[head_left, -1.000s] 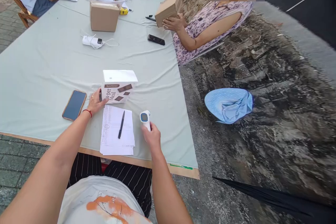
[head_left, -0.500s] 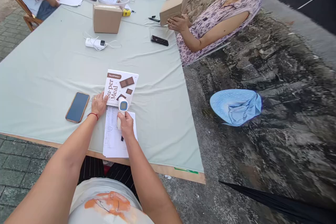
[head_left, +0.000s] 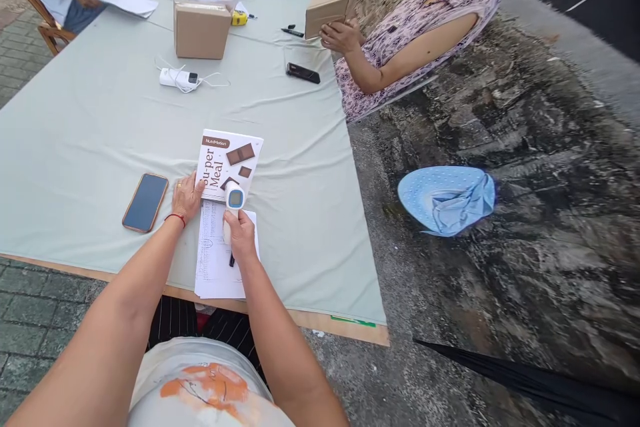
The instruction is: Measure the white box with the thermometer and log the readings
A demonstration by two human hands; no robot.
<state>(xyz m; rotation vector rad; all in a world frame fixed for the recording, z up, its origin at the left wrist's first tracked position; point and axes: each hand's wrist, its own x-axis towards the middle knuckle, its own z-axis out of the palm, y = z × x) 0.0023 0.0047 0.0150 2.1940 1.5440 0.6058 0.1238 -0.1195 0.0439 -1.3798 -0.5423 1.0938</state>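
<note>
While the white box (head_left: 230, 163) stands left of center frame, left hand (head_left: 187, 196) grips its left edge, right hand (head_left: 243, 235) clasps white device (head_left: 235, 195) before it; best keep both steady, screen readable, papers (head_left: 207, 263) at lower center undisturbed.

Cardboard box (head_left: 201, 32), corded white device (head_left: 173, 79), blue cloth (head_left: 445, 199)

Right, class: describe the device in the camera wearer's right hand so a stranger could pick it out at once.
On the cloth-covered table, find the white "Su-per Meal" box touched by the wearer's left hand. In front of its lower edge, the right hand holds the device. It is white, with a small screen ringed in blue, unlike the flat dark phone farther left.
</note>
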